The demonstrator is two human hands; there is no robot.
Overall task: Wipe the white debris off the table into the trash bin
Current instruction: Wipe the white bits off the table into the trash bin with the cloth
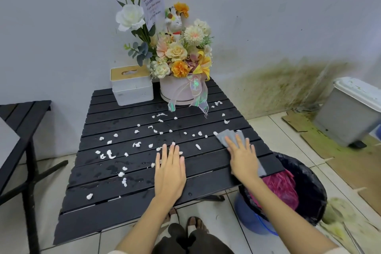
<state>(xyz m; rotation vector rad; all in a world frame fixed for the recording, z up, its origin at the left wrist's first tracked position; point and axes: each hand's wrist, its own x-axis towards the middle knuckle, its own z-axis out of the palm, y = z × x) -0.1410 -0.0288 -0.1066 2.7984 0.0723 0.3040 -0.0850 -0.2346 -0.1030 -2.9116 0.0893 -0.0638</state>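
White debris (152, 140) dots the black slatted table (132, 189). Left hand (170, 173) rests flat; at its 2 o'clock, right hand (242, 158) presses a grey cloth (229, 136) with straight fingers. Trash bin (309, 187) sits at the table's 4 o'clock.

The bench (144, 179) is black and slatted, dotted with white debris (111, 153). The cloth (232, 137) is grey. The bin (305, 187) has a black liner over a blue body, with pink inside. The flowers (181, 57) are orange, yellow and cream; the tissue box (133, 90) is white.
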